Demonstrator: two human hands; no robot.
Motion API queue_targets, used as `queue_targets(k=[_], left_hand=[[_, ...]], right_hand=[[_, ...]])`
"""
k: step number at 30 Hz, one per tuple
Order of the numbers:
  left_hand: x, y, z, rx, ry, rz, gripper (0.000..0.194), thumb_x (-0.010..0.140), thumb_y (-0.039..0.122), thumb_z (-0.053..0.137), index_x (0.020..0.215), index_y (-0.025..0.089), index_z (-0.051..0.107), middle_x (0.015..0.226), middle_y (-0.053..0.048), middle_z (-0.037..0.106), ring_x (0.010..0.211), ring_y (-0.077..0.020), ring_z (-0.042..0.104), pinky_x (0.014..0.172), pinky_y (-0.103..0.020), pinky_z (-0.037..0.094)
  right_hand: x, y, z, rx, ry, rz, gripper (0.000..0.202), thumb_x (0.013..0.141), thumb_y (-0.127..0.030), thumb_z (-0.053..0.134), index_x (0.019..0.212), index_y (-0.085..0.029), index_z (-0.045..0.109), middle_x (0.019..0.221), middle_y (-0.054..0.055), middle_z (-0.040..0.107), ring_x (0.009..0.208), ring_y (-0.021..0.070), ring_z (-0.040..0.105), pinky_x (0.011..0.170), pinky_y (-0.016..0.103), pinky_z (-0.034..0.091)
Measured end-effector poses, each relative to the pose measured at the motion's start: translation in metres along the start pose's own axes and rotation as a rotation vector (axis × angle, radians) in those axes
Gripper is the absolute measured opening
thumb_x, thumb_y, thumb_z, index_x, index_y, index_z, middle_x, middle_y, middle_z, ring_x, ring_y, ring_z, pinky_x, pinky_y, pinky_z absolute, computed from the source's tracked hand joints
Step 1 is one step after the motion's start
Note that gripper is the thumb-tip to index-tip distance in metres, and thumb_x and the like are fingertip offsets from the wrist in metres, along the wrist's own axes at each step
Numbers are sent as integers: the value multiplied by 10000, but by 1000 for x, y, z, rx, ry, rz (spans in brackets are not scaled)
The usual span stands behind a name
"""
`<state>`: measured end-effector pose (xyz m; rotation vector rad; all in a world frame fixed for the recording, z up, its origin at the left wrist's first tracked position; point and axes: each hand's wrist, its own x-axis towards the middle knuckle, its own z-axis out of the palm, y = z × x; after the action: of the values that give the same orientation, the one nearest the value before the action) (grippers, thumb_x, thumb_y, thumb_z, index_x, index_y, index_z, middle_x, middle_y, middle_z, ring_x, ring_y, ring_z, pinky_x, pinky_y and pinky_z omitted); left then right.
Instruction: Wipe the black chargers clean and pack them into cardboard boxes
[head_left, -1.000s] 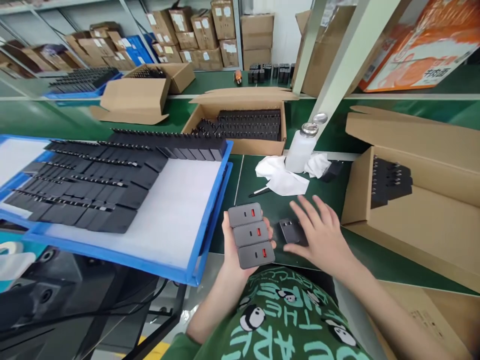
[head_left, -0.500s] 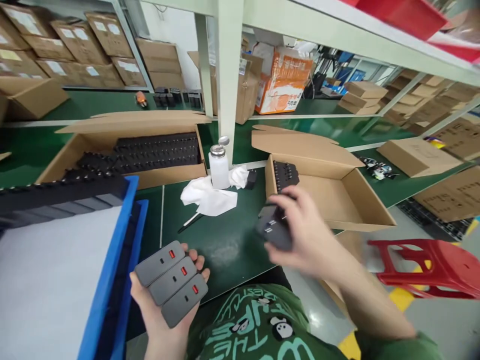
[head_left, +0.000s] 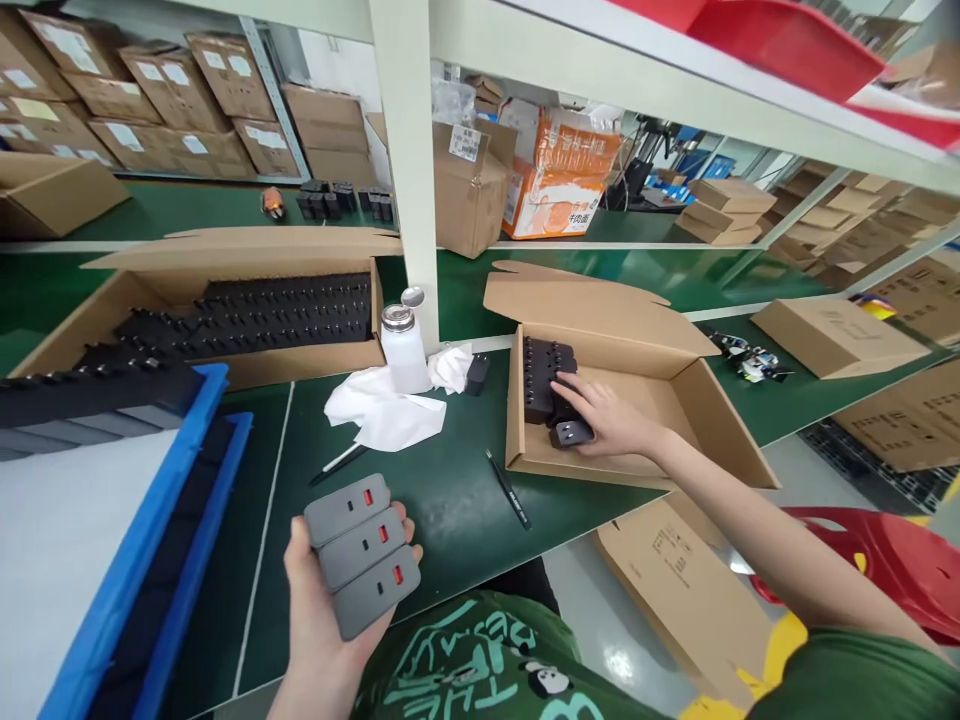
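My left hand point(head_left: 330, 600) grips three dark grey chargers point(head_left: 365, 546) side by side, their faces with small red and black ports turned up. Inside the open cardboard box point(head_left: 705, 410) on the right, my right hand point(head_left: 611, 415) is closed on a dark charger point(head_left: 572, 433) whose two metal prongs show. That charger lies at the near end of a row of black chargers point(head_left: 541, 370) along the box's left side. A pen point(head_left: 508, 490) lies on the green table between my hands.
A white pump bottle point(head_left: 405, 350) stands by the post, beside white cloths point(head_left: 386, 408) and a small black block point(head_left: 477, 375). Another box point(head_left: 300, 355) of black chargers sits at the left, behind a blue tray point(head_left: 180, 480). A red stool point(head_left: 870, 560) is on the floor at right.
My right hand has carried its charger forward and right, down into the right box. The pen on the table has come into view. My left hand still holds three chargers.
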<state>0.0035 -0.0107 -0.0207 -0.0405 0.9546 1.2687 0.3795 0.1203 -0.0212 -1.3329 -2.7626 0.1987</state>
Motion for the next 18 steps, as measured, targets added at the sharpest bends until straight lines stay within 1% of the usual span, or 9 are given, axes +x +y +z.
queue_targets(k=[4, 6, 9, 11, 13, 14, 15, 16, 18], left_hand=[[2, -5, 4, -51, -77, -20, 625, 634, 681, 729, 1038, 208, 670, 870, -85, 690, 714, -223, 636, 608, -346, 573], [0, -7, 10, -67, -127, -38, 585, 684, 674, 707, 1008, 189, 667, 850, -81, 675, 695, -199, 624, 600, -321, 558], [-2, -10, 20, -83, -162, -101, 600, 676, 686, 709, 950, 157, 642, 778, -61, 630, 629, -166, 585, 541, -288, 513], [-1, -10, 25, -96, -178, -125, 612, 643, 689, 734, 928, 158, 627, 754, -43, 611, 600, -150, 565, 519, -273, 489], [-1, -11, 26, -105, -190, -135, 622, 615, 702, 748, 911, 169, 624, 747, -33, 613, 591, -146, 564, 522, -271, 488], [-1, -11, 26, -103, -191, -137, 623, 616, 708, 745, 911, 171, 628, 748, -34, 620, 597, -152, 574, 530, -274, 493], [-1, -11, 25, -95, -189, -135, 626, 623, 716, 736, 916, 172, 635, 748, -39, 628, 605, -162, 586, 538, -280, 498], [-2, -10, 23, -87, -184, -126, 628, 636, 724, 724, 925, 173, 642, 751, -45, 637, 619, -170, 599, 550, -284, 503], [-3, -9, 20, -71, -169, -89, 628, 647, 728, 716, 939, 176, 653, 761, -46, 648, 644, -176, 615, 578, -285, 512]], right_hand=[[-6, 1, 2, -16, 78, 96, 804, 819, -371, 686, 1514, -155, 343, 1512, 240, 369, 1353, 423, 425, 1062, 609, 415], [-8, -10, -6, 16, 131, 126, 793, 872, -451, 636, 1532, -148, 319, 1485, 249, 397, 1349, 436, 431, 1057, 603, 424], [-9, -53, -28, 87, 285, 145, 753, 926, -572, 499, 1546, -196, 294, 1521, 208, 348, 1395, 462, 355, 1090, 639, 374], [-8, -100, -39, 176, 408, 111, 650, 948, -534, 449, 1535, -290, 318, 1523, 98, 384, 1402, 405, 377, 1163, 600, 333], [-6, -153, -41, 253, 506, -74, 611, 958, -450, 451, 1541, -324, 315, 1510, 26, 435, 1389, 333, 427, 1182, 517, 369], [-4, -177, -37, 232, 534, -219, 637, 966, -415, 451, 1562, -266, 284, 1521, 32, 442, 1400, 306, 425, 1186, 487, 380], [-1, -198, -31, 180, 544, -411, 618, 971, -423, 462, 1544, -232, 333, 1503, 23, 482, 1397, 276, 439, 1171, 459, 409], [3, -213, -24, 133, 511, -551, 579, 971, -429, 491, 1502, -213, 412, 1484, 5, 513, 1377, 241, 470, 1130, 413, 461], [9, -227, -10, 104, 462, -635, 542, 948, -383, 574, 1431, -147, 498, 1417, 35, 582, 1311, 224, 550, 1069, 386, 515]])
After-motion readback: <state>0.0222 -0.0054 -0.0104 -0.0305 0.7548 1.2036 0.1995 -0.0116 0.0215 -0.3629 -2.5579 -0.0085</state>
